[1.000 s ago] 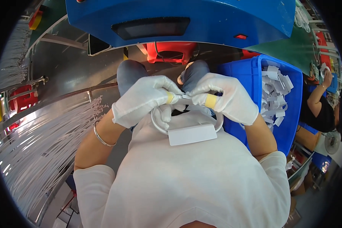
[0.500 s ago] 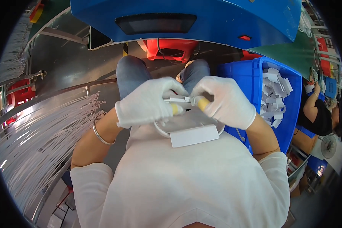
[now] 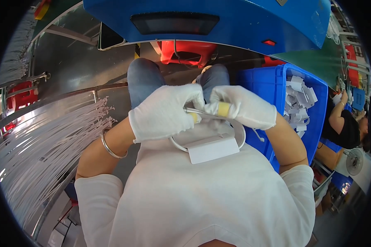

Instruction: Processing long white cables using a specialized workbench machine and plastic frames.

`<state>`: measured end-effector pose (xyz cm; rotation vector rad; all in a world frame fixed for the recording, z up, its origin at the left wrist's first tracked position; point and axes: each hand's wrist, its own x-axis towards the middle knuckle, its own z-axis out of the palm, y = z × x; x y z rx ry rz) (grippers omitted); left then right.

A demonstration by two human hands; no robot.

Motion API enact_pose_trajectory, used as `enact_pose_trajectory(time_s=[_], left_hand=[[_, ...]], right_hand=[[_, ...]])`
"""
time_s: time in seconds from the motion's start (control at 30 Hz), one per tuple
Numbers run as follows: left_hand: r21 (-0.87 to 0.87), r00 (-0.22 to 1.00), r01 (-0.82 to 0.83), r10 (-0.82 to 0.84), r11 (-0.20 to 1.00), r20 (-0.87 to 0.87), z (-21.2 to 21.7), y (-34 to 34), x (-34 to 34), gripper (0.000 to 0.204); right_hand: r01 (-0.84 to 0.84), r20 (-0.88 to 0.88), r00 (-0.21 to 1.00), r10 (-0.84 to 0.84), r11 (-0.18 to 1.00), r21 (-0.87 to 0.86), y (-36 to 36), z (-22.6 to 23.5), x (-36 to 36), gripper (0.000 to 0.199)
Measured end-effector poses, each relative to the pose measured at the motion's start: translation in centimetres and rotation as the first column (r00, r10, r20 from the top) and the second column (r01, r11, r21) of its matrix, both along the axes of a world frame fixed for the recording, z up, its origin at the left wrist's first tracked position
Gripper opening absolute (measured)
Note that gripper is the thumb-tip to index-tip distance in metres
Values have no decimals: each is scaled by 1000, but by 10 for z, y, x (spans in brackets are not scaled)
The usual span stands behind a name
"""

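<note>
Both hands wear white gloves with yellow wraps on some fingers, and they meet over my lap. My left hand (image 3: 165,113) is closed, its thumb and fingers pinching a section of white cable (image 3: 240,136). Just beside it, my right hand (image 3: 247,108) pinches the same cable near the left fingertips. The exact part between the fingers is mostly hidden. Below the hands the cable curves in a loop against my shirt. A blank-looking white folded card tag (image 3: 213,150) hangs at the loop's lower side.
A blue machine (image 3: 235,24) with a dark panel stands ahead. To the right, a blue bin (image 3: 285,99) holds many white card pieces. Many white cables (image 3: 49,160) lie along a metal rack at left. A red stool (image 3: 185,52) sits under the machine; another person (image 3: 343,127) works at far right.
My right hand's thumb has turned and its fingers have drawn in close on the cable. The small white piece seen between the hands is now mostly covered. The loop shows more at right.
</note>
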<state>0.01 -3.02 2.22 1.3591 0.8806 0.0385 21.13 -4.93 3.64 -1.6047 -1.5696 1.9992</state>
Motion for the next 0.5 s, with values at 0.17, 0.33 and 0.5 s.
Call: enact_pose_trajectory(time_s=[0.17, 0.33, 0.5], left_hand=[[73, 997, 9, -4, 997, -76, 16, 2, 1, 14], [355, 980, 142, -81, 924, -180, 24, -3, 2, 17], [699, 969, 247, -167, 671, -182, 26, 7, 12, 12]], right_hand=[[-4, 33, 999, -2, 986, 164, -15, -7, -8, 27], [246, -141, 950, -279, 946, -213, -1, 3, -10, 33], [202, -118, 973, -199, 979, 16, -3, 6, -7, 29]])
